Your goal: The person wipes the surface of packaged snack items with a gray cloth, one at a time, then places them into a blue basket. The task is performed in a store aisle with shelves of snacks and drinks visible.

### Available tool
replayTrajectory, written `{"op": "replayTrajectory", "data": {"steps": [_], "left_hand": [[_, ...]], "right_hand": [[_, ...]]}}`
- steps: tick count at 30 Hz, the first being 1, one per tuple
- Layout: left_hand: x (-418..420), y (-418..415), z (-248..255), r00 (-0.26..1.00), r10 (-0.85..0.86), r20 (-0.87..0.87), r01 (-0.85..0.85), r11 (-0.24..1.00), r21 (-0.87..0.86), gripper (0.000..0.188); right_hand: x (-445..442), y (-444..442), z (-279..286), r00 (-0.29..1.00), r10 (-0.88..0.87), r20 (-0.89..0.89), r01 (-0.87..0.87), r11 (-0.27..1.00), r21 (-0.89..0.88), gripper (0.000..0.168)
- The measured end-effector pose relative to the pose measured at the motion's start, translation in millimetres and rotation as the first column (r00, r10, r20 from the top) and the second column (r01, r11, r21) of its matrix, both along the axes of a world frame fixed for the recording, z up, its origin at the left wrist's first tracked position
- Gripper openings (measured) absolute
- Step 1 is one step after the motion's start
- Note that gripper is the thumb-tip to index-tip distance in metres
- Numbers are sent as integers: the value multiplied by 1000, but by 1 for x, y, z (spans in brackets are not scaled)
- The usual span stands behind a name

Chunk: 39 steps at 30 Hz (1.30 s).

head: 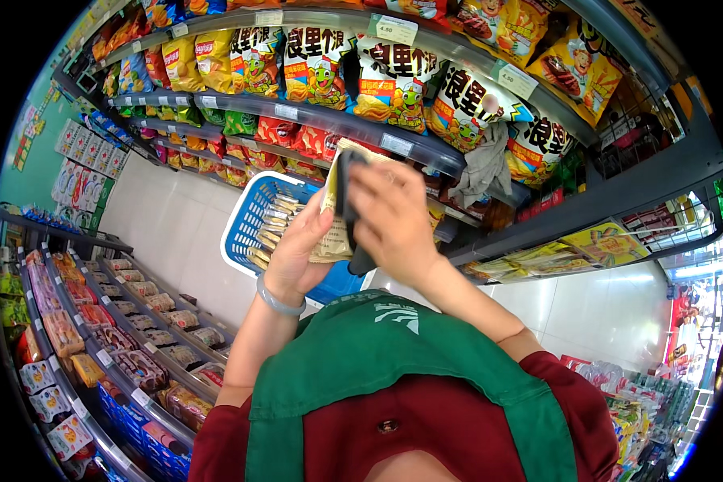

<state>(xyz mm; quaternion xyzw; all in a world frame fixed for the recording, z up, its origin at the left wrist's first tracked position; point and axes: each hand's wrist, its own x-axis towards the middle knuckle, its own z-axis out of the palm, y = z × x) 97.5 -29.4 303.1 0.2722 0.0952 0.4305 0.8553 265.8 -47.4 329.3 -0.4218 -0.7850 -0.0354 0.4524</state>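
Note:
My left hand [301, 244] grips a beige snack packet [335, 241] upright in front of the apron, thumb on its printed side. My right hand [394, 220] is blurred and holds a dark item [361, 256] against the packet; whether it is a cloth or a tool I cannot tell. Below the hands, a blue plastic shopping basket [241, 208] with a white rim holds several similar packets [272, 226] standing in a row. My arms and the packet hide part of the basket.
Ahead, a shelf edge [286, 111] runs beneath several chip bags [318, 66]. A grey rag [485, 165] hangs on the shelf at right. A tiered rack [129, 355] of packaged baked goods stands at left. Tiled floor [175, 211] shows between rack and shelves.

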Motion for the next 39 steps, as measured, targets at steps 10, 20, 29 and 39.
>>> {"op": "replayTrajectory", "data": {"steps": [10,20,29,39], "left_hand": [[-2,-1,6,998,32,-48,-33,999,-36,46],[1,5,-17,959,36,282,40,965,-260,41],[3,8,-5,992,95,78,-75,971,-226,61],[-7,12,-3,958,172,228,-112,961,-254,58]], "right_hand": [[7,9,7,996,56,-71,-53,998,40,40],[-12,8,-5,995,96,7,-96,995,23,41],[-20,-18,-17,933,355,55,-345,928,-142,49],[-7,-23,-32,951,310,-6,-305,933,-192,48]]}}
